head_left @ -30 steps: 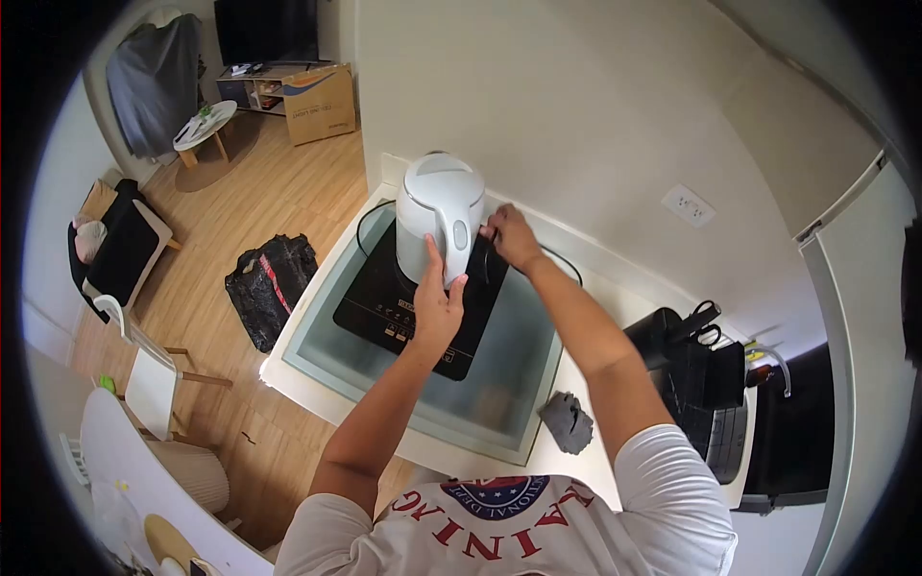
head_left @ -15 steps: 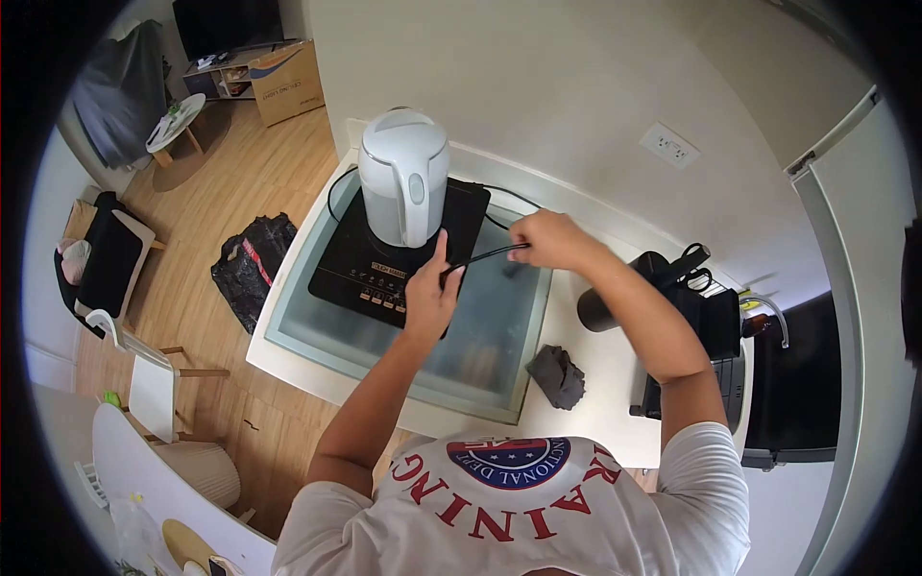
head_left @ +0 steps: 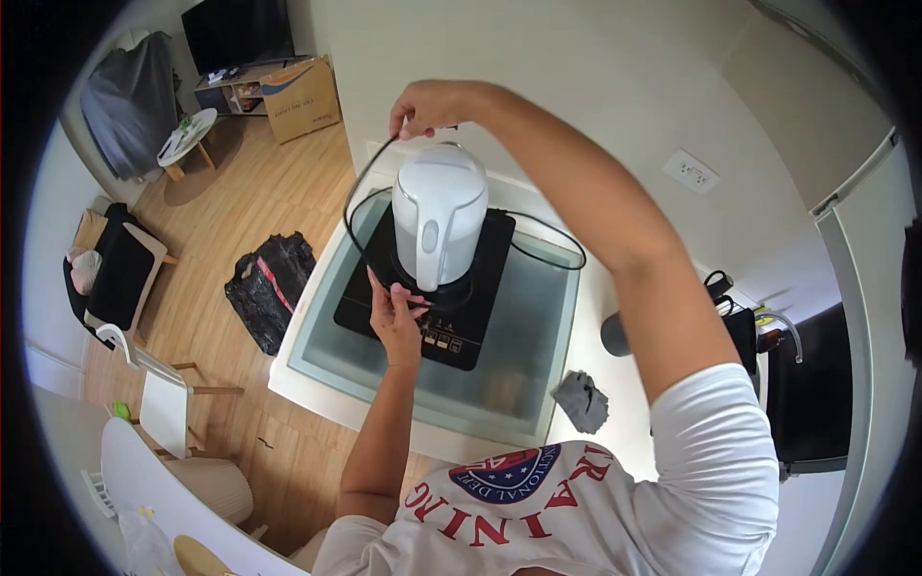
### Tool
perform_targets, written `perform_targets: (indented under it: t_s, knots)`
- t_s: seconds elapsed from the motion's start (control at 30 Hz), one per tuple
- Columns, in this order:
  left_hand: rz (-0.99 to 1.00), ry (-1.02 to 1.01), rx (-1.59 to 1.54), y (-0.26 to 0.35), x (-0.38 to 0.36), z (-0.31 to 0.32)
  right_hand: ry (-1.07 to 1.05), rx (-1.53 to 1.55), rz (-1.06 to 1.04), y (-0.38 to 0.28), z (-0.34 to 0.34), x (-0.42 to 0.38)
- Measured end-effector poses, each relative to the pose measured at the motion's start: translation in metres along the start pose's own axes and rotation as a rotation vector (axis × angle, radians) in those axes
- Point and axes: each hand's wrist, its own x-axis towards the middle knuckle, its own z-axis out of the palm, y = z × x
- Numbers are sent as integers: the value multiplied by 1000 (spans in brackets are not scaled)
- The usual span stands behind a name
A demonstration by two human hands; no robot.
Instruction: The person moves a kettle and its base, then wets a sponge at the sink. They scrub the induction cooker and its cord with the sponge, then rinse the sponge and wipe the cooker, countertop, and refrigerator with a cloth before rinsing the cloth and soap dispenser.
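Observation:
A white electric kettle (head_left: 437,206) stands upright on a black induction cooktop (head_left: 485,307). Raised behind the kettle's upper left side, my right hand (head_left: 429,108) pinches a thin black cord (head_left: 349,206). The cord hangs from there down the kettle's left side to my left hand (head_left: 396,322). My left hand grips it low in front of the kettle, over the cooktop's front left part, thumb and fingers close together. Another stretch of black cord loops out on the right, over the frosted glass panel (head_left: 509,384) beneath the cooktop.
A crumpled grey cloth (head_left: 582,401) lies on the white counter right of the glass. Farther right are a dark cylinder (head_left: 618,336) and a faucet (head_left: 789,331). A wall outlet (head_left: 691,171) is above the counter. A black plastic bag (head_left: 269,288) lies on the floor.
My right hand has swung left and up from the kettle's right side to behind it, carrying the cord. My left hand has shifted slightly left and down; the view has shifted too.

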Motion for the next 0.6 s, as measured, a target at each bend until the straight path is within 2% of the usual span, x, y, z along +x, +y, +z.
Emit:
perform_targets:
  t_s: [0.03, 0.07, 0.1, 0.13, 0.17, 0.2, 0.23, 0.27, 0.3, 0.33, 0.37, 0.4, 0.43, 0.5, 0.53, 0.6]
  knots:
    - [-27, 19, 109, 1, 12, -3, -43, -66, 169, 24, 4, 12]
    - [-29, -47, 146, -8, 28, -8, -84, -134, 337, 46, 6, 23]
    - [-20, -48, 143, -18, 47, -13, -120, -6, 479, 76, 11, 23]
    - [-59, -157, 301, -30, 68, -18, -160, 131, 623, 108, 18, 12]
    - [-102, -267, 462, -43, 86, -23, -140, 284, 655, 129, 29, -8]
    - [-105, -264, 361, -64, 105, -27, -121, 440, 692, 144, 46, -29]
    - [-215, -268, 440, -34, 106, -17, -1, 587, 694, 152, 71, -48]
    - [-237, -278, 447, -29, 115, -13, 129, 731, 695, 156, 98, -69]
    - [-252, -290, 451, -29, 128, -11, 166, 838, 513, 160, 127, -91]
    - [-360, -333, 358, -40, 143, -10, 287, 895, 571, 143, 156, -103]
    - [-475, -380, 273, -53, 154, -10, 433, 971, 495, 128, 190, -117]
    - [-510, -341, 223, -58, 152, -7, 462, 1075, 574, 98, 209, -129]
    - [-523, -321, 116, -51, 143, 1, 498, 1149, 603, 75, 224, -134]
    - [-519, -371, 142, -38, 133, 12, 686, 1414, 559, 52, 245, -137]
    - [-536, -416, 142, -41, 131, 14, 673, 1434, 622, 40, 237, -140]
    - [-556, -457, 155, -38, 114, 22, 716, 1445, 619, 29, 234, -149]
